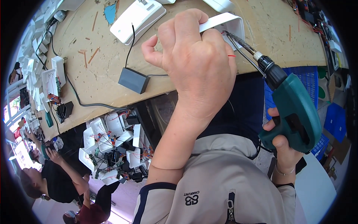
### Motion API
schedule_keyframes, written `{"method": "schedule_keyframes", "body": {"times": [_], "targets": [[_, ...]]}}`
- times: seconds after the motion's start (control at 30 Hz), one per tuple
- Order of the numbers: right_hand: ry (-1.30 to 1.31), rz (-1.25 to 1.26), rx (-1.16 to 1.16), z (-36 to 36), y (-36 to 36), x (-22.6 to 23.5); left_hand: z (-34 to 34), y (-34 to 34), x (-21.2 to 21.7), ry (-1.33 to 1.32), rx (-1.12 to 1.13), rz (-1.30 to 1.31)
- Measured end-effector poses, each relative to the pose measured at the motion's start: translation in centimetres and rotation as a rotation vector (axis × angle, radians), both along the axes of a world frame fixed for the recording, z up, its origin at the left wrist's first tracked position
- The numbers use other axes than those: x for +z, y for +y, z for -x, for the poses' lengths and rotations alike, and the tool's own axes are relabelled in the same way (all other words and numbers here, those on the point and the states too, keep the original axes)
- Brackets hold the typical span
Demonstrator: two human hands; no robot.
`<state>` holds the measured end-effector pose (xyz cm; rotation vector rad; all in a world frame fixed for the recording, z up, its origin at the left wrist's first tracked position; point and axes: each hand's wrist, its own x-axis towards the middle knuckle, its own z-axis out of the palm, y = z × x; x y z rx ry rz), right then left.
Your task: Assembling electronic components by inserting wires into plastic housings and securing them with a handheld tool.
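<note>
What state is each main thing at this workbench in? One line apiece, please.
Left hand: curled, holding the white part
White part: held
Right hand: wrapped around the green tool
Green tool: held, tip at the white part
Dark box: lying on the table, wires attached
Piled white housings: jumbled, some open

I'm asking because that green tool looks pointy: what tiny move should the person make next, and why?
Perhaps the right hand should guide the green tool in a small, slow nudge, clear of the left hand. Its thin tip points into the white casing, right beside the left hand's grip, so a big move could poke those fingers.
</note>
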<state>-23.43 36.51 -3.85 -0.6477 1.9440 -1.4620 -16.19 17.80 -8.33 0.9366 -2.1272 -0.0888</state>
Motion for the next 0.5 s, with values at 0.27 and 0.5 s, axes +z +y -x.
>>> {"method": "schedule_keyframes", "body": {"times": [0.27,0.5], "targets": [[0.009,-0.005,-0.01,-0.09,-0.01,0.2,0.13,-0.02,-0.29,0.042,-0.034,-0.022],[-0.002,0.0,0.0,-0.2,-0.09,0.24,0.11,-0.05,-0.17,0.056,-0.026,-0.007]]}}
